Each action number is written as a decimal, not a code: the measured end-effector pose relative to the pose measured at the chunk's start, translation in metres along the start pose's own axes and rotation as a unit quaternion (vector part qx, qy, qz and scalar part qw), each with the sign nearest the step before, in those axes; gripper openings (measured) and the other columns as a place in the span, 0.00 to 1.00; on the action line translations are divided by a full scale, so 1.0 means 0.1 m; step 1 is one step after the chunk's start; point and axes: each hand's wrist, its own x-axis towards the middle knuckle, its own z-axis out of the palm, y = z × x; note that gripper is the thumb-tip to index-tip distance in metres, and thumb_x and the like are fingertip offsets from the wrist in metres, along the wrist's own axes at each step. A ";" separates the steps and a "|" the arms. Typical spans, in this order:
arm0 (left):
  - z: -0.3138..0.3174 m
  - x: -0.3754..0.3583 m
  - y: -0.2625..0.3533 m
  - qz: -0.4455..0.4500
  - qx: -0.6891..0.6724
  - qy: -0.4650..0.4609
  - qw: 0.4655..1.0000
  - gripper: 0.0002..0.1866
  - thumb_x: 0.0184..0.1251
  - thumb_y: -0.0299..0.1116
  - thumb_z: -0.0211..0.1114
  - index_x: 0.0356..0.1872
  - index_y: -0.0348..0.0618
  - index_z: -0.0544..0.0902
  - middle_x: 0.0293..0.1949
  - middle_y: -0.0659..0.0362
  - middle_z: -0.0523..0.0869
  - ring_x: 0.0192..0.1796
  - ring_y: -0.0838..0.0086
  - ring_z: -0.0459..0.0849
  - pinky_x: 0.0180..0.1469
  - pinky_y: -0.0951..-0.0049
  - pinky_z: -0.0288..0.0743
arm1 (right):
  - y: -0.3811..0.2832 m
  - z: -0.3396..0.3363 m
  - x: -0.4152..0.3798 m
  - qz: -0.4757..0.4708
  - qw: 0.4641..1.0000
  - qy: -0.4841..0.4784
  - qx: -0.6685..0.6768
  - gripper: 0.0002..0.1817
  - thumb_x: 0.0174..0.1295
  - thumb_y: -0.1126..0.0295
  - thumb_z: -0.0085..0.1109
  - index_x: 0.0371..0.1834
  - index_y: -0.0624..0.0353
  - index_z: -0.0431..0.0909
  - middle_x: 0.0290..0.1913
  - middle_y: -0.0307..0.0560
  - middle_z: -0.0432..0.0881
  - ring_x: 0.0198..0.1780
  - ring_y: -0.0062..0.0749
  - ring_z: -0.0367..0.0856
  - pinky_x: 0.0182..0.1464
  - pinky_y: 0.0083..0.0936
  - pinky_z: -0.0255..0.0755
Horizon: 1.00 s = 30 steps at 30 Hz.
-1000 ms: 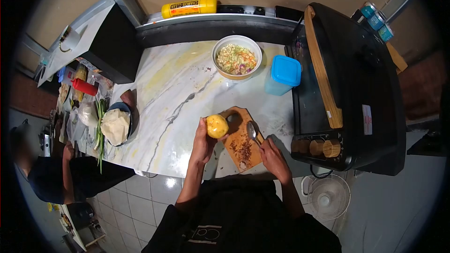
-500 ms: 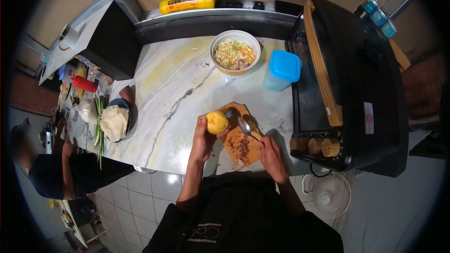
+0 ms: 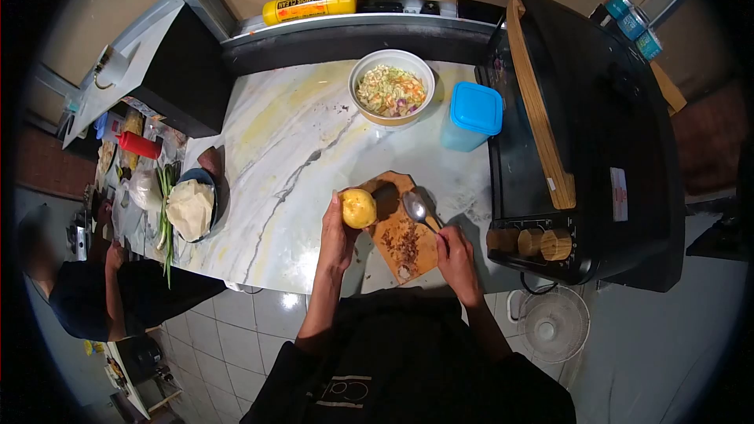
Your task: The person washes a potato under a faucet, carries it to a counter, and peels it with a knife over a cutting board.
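Note:
My left hand (image 3: 336, 239) is wrapped round a yellow peeled potato (image 3: 359, 209) with a few dark spots, raised over the left edge of the wooden cutting board (image 3: 425, 255). In my right hand (image 3: 458, 261) is a metal spoon (image 3: 416, 208), gripped by its handle with the bowl pointing up and left above the board's right edge. Spoon and potato are apart. Brown scrapings (image 3: 402, 245) lie scattered on the board, with a few bits on the counter beside it.
Behind the board stand a bowl of chopped vegetables (image 3: 390, 90) and a blue-lidded container (image 3: 476, 114). A black oven (image 3: 597, 133) borders the right side. At left are a plate with a pale wrapper (image 3: 190, 210), green onions (image 3: 167, 224) and another person (image 3: 94, 290).
The potato has shifted slightly left and turned in my left hand. The spoon has moved slightly right, away from the potato.

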 end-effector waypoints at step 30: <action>0.00 -0.01 -0.07 -0.014 0.020 -0.010 1.000 0.28 0.76 0.59 0.47 0.57 0.42 0.69 0.49 0.51 0.80 0.49 0.62 0.84 0.50 0.61 0.80 | 0.08 -0.10 0.01 0.337 0.755 -0.153 0.542 0.14 0.76 0.61 0.50 0.41 0.61 0.75 0.25 0.29 0.65 0.18 0.09 0.54 0.17 0.12 0.48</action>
